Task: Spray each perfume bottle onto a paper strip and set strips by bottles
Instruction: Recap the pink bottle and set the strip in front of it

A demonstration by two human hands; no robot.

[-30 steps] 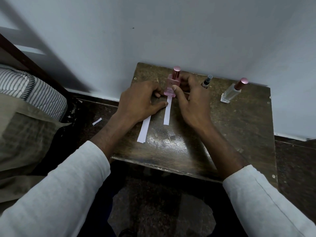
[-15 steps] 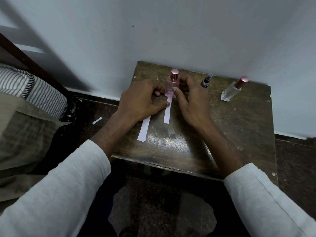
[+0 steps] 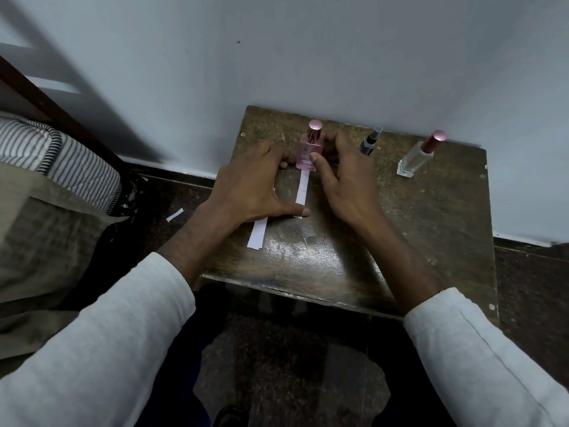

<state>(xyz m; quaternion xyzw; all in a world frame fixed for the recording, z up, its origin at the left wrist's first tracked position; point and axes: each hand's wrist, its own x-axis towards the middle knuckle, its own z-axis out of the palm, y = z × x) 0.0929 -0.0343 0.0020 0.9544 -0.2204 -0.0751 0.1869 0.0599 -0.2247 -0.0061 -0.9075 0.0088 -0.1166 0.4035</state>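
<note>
The pink glass perfume bottle (image 3: 309,149) stands upright on the dark wooden surface (image 3: 400,229), gripped by the right hand (image 3: 345,183). The white paper strip (image 3: 301,192) before it is pressed by the left hand (image 3: 252,186), fingers relaxed.

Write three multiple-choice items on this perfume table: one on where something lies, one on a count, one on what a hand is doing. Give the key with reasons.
1. Where does the paper strip in front of the pink bottle lie?
A. on the floor
B. on the table, running from the bottle's base toward the person
C. on the wall

2. How many bottles stand on the table?
A. three
B. one
C. five

3. What does the right hand do?
A. rests flat on a knee
B. lifts the clear bottle
C. touches the pink bottle

Key: B, the strip lies below the bottle's base; A, pink bottle, dark bottle, clear bottle; C, its thumb meets the pink glass.
</note>
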